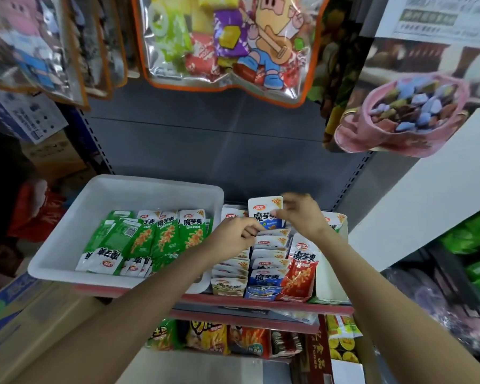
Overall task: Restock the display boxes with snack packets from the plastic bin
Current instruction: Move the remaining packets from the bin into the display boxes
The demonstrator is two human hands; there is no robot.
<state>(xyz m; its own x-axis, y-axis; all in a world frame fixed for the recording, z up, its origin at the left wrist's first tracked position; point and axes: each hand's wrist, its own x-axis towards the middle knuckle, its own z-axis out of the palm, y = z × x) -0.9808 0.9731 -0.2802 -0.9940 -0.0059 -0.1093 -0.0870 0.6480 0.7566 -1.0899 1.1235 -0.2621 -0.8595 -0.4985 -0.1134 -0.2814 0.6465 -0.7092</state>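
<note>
A white plastic bin (pixel 75 217) sits on the shelf at the left, holding several green and white snack packets (pixel 161 234). To its right stand display boxes (pixel 297 297) packed with rows of blue, white and red packets. My right hand (pixel 302 214) pinches a blue and white packet (pixel 263 213) upright above the back of the middle row. My left hand (pixel 233 234) has its fingers curled on the packet tops (pixel 269 241) just below that packet.
Large clear bags of sweets (pixel 222 42) hang overhead. A pink basket of candies (pixel 408 112) shows on a poster at the right. A lower shelf (pixel 233 339) holds more snacks. Cardboard boxes (pixel 17 309) stand at the left.
</note>
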